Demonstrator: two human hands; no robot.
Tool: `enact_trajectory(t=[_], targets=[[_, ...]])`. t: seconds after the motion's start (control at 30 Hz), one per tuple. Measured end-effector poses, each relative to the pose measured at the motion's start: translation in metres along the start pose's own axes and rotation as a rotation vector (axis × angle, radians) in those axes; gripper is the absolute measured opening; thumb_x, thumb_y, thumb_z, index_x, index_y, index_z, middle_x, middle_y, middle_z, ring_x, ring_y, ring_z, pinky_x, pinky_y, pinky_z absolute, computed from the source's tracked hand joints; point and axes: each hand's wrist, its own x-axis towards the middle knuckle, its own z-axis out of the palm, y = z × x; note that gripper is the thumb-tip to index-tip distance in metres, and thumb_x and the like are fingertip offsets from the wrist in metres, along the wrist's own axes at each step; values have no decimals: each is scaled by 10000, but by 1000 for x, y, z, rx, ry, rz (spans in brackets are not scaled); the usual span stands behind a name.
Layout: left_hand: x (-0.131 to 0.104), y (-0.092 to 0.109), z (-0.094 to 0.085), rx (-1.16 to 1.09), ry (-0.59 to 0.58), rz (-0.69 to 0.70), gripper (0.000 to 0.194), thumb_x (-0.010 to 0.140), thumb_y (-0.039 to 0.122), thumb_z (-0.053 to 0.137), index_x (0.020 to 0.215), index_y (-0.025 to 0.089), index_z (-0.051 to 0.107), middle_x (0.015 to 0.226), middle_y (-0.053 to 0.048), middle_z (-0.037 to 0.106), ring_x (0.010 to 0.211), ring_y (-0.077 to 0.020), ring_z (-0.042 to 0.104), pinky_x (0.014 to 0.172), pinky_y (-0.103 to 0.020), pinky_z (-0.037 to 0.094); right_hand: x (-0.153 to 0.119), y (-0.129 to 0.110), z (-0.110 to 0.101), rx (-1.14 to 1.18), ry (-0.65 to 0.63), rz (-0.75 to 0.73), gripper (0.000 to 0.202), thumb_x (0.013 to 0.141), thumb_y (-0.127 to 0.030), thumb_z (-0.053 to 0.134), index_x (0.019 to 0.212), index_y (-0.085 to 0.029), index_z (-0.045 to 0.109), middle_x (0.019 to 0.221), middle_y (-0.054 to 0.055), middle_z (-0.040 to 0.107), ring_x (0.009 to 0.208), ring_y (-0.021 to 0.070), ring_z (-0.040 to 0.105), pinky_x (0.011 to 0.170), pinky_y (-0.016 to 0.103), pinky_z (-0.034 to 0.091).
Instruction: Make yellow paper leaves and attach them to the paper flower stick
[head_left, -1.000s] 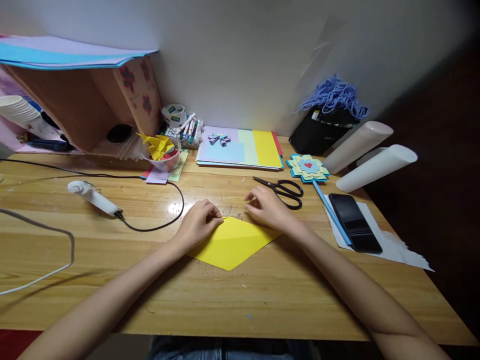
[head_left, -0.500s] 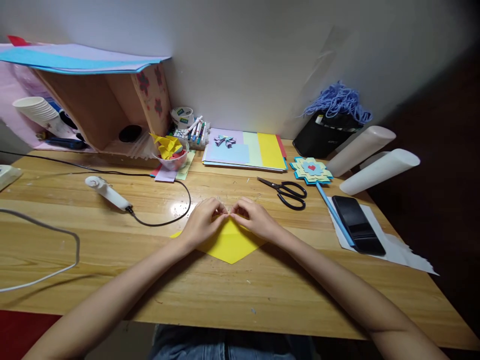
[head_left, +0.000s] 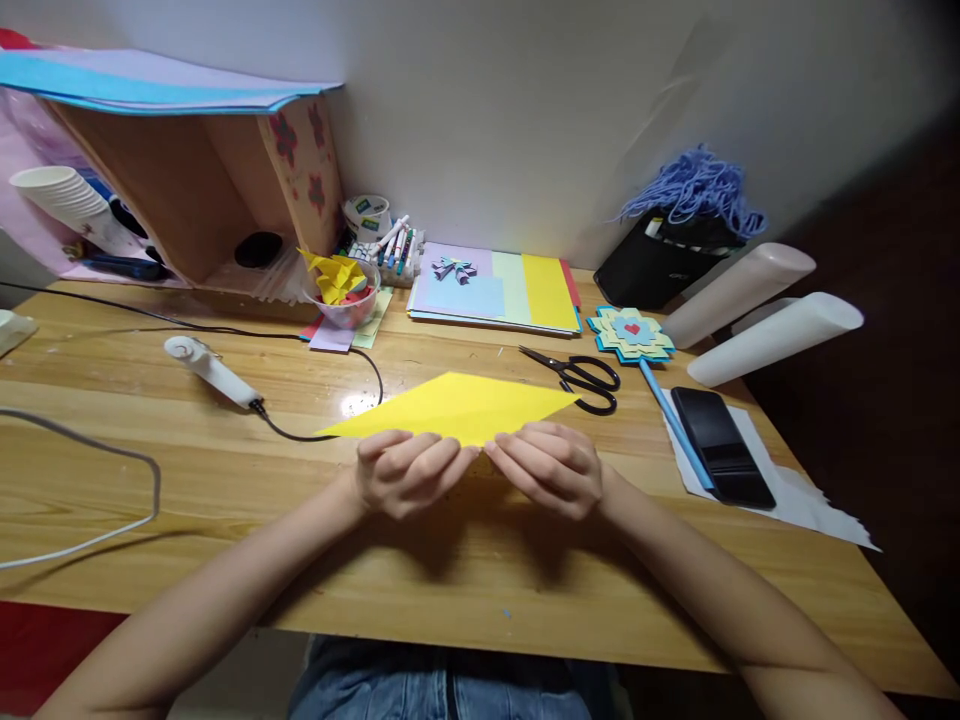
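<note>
A yellow sheet of paper [head_left: 457, 402] is held up in front of me, its corners pointing left, right and away. My left hand [head_left: 412, 472] pinches its near edge, fingers curled and closed. Close beside it, my right hand [head_left: 551, 468] pinches the same edge, the fingertips of both hands almost touching. The thumbs are mostly hidden. The sheet's right corner reaches over the handles of the black scissors [head_left: 589, 372] on the table.
A white glue gun [head_left: 214, 372] with a black cord lies left. Behind are a cardboard box [head_left: 180, 190], a plastic cup [head_left: 351, 308], markers and stacked coloured paper [head_left: 551, 290]. To the right are a paper flower [head_left: 632, 333], a phone [head_left: 721, 450] and white rolls [head_left: 776, 340].
Both hands have moved from the sheet's far part to its near edge. The paper, earlier low on the table with its point toward me, is now lifted and spread beyond my hands.
</note>
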Motion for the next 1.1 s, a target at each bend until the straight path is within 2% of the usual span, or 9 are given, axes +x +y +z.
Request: enact_trajectory(t=[0.07, 0.13, 0.2, 0.27, 0.37, 0.43, 0.67, 0.8, 1.1], targets=[[6, -3, 5, 108, 140, 176, 181, 849, 212, 509, 990, 287, 594, 811, 20, 678, 727, -123, 569, 663, -281, 354, -6, 4, 13, -48, 19, -4, 242, 835, -93, 488, 971, -247, 616, 844, 30, 675, 743, 150, 588, 613, 277, 501], [13, -4, 10, 152, 105, 245, 144, 856, 174, 492, 939, 238, 590, 842, 2, 671, 778, -130, 561, 711, -281, 350, -13, 8, 29, -62, 13, 7, 192, 835, -92, 480, 904, -207, 617, 789, 54, 664, 695, 155, 568, 579, 287, 475], [19, -4, 16, 117, -51, 182, 140, 873, 172, 450, 868, 201, 587, 832, -20, 653, 782, -141, 546, 714, -288, 347, -20, 10, 43, -3, -75, 77, 152, 841, -115, 478, 853, -191, 608, 757, 61, 647, 675, 155, 551, 574, 288, 455], [22, -4, 20, 53, -165, 49, 169, 883, 217, 429, 822, 177, 582, 800, -38, 630, 765, -154, 531, 693, -297, 348, -25, 11, 53, 102, -166, 205, 129, 843, -143, 475, 812, -187, 592, 747, 63, 628, 684, 155, 539, 592, 283, 445], [23, -4, 24, -86, -245, -139, 181, 864, 294, 462, 817, 172, 586, 795, -42, 610, 767, -165, 522, 691, -307, 356, -27, 11, 58, 267, -218, 393, 95, 817, -149, 490, 768, -185, 564, 732, 58, 598, 695, 155, 516, 613, 272, 432], [22, -6, 25, -163, -280, -202, 162, 846, 302, 492, 814, 179, 593, 800, -35, 607, 773, -166, 524, 697, -306, 356, -26, 12, 56, 360, -242, 474, 80, 795, -137, 499, 758, -186, 550, 723, 48, 580, 691, 153, 500, 619, 268, 421], [23, -8, 28, -254, -304, -267, 138, 832, 267, 507, 763, 179, 586, 750, -17, 589, 742, -156, 510, 677, -295, 355, -22, 11, 52, 549, -287, 744, 92, 719, -91, 535, 729, -182, 528, 758, 23, 525, 727, 141, 485, 660, 258, 401], [26, -5, 30, -294, -304, -370, 107, 800, 246, 526, 732, 178, 572, 724, -9, 571, 727, -156, 498, 673, -298, 359, -19, 9, 52, 564, -297, 925, 78, 695, -102, 553, 704, -179, 554, 756, 14, 519, 737, 142, 489, 658, 257, 394], [31, -1, 36, -296, -299, -536, 90, 750, 248, 539, 686, 186, 554, 743, -14, 539, 743, -175, 489, 668, -312, 366, -16, 13, 54, 551, -361, 1137, 19, 675, -159, 587, 669, -176, 590, 709, 4, 534, 705, 140, 481, 629, 259, 375]])
